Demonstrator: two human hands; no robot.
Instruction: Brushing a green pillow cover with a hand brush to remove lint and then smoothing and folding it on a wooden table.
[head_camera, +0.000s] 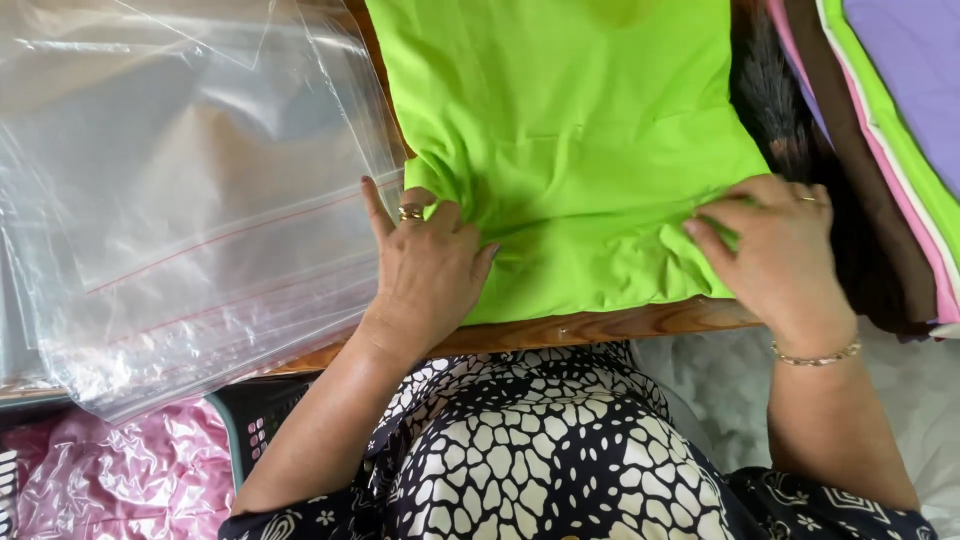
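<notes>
Wooden table (560, 328): left hand (425, 262) flat, fingers spread, on green garment (570, 140); right hand (775, 245) pinching its edge.

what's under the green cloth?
The green cloth lies on a wooden table; only the table's near edge shows below the cloth. Left hand and right hand press on the cloth. Whatever else lies beneath is covered.

One green garment (570, 140), two hands, five stacked fabrics (900, 130).
</notes>
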